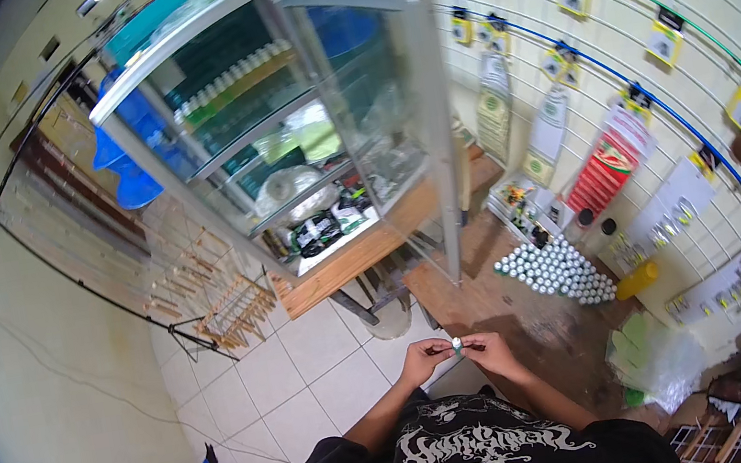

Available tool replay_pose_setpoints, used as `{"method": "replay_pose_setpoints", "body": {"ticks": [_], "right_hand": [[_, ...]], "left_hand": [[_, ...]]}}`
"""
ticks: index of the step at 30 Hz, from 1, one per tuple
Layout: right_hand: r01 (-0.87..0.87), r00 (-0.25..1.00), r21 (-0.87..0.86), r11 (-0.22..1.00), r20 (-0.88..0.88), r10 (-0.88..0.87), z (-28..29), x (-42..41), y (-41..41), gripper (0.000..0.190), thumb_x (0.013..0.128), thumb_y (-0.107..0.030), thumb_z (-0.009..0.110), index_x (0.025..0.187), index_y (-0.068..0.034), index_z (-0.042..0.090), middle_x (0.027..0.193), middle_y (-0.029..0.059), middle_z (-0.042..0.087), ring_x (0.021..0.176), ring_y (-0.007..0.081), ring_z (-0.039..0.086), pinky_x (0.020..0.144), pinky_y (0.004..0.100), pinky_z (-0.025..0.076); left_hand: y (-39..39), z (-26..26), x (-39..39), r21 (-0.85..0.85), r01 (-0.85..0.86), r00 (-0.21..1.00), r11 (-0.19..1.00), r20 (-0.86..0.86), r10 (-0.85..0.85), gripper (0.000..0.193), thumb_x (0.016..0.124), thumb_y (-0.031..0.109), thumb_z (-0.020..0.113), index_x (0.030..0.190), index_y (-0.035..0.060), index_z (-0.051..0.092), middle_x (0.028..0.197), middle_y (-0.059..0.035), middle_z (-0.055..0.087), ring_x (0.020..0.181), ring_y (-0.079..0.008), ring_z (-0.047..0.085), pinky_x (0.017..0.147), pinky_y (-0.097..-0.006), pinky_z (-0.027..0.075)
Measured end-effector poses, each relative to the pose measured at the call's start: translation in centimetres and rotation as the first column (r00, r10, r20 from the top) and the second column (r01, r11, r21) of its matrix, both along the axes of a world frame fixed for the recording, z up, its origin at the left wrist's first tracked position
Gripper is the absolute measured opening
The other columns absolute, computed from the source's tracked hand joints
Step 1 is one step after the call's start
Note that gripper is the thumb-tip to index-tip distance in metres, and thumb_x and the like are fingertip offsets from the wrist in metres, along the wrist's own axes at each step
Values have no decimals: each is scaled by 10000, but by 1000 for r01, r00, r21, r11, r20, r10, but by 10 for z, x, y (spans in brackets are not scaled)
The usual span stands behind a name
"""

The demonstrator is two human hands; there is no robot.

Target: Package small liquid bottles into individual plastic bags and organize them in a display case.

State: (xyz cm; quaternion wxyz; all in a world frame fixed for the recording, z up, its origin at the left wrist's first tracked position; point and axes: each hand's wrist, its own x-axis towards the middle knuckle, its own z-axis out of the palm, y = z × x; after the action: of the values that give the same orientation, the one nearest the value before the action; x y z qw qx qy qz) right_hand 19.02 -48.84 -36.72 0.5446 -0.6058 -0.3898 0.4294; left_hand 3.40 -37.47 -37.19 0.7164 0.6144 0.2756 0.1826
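Observation:
A small bottle (457, 343) with a white cap and a green lower part is pinched between my two hands, in front of my chest. My left hand (426, 359) grips it from the left with the fingertips. From the other side, my right hand (487, 351) holds it with thumb and fingers. Just right of my hands lies the brown wooden tabletop (483, 301). Farther along it stands a dense cluster of similar small white-capped bottles (551, 272). The writing on the held bottle is too small to make out.
A glass cabinet (298, 279) stands ahead on a wooden stand, its framed glass door (438, 133) swung out toward the table. Clear plastic bags (666, 352) and a yellow bottle (637, 279) lie at right. A wire rack (532, 60) with hanging packets covers the wall.

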Motion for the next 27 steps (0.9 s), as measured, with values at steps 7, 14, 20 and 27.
{"method": "replay_pose_setpoints", "body": {"ticks": [7, 14, 20, 27], "right_hand": [[-147, 987, -34, 989, 58, 148, 18, -45, 72, 233, 773, -38, 655, 986, 50, 623, 888, 75, 661, 807, 95, 600, 751, 237, 483], [-231, 973, 67, 971, 15, 230, 46, -70, 165, 232, 792, 22, 620, 1019, 58, 594, 900, 74, 644, 814, 109, 599, 728, 225, 482], [-227, 974, 298, 927, 62, 219, 175, -91, 262, 263, 791, -14, 637, 1042, 45, 586, 854, 43, 632, 768, 85, 587, 709, 209, 483], [-215, 950, 540, 814, 308, 47, 310, -93, 338, 270, 762, -34, 671, 1014, 44, 611, 836, 74, 630, 735, 90, 593, 666, 208, 495]], "left_hand": [[44, 14, -61, 16, -176, 984, 984, 44, 175, 165, 772, -5, 657, 930, -47, 637, 856, -73, 661, 773, -98, 601, 726, -222, 480], [106, 76, -93, 183, -377, 926, 908, 79, 369, 171, 780, 55, 659, 937, -11, 648, 810, -37, 647, 727, -71, 563, 665, -213, 458], [191, 165, -93, 510, -585, 804, 630, 267, 531, 166, 787, 54, 621, 936, -20, 636, 815, -105, 644, 695, -121, 595, 646, -253, 472], [245, 312, -89, 621, -694, 708, 365, 494, 506, 178, 806, 61, 618, 960, -24, 640, 889, -118, 638, 811, -155, 624, 747, -256, 485]]}}
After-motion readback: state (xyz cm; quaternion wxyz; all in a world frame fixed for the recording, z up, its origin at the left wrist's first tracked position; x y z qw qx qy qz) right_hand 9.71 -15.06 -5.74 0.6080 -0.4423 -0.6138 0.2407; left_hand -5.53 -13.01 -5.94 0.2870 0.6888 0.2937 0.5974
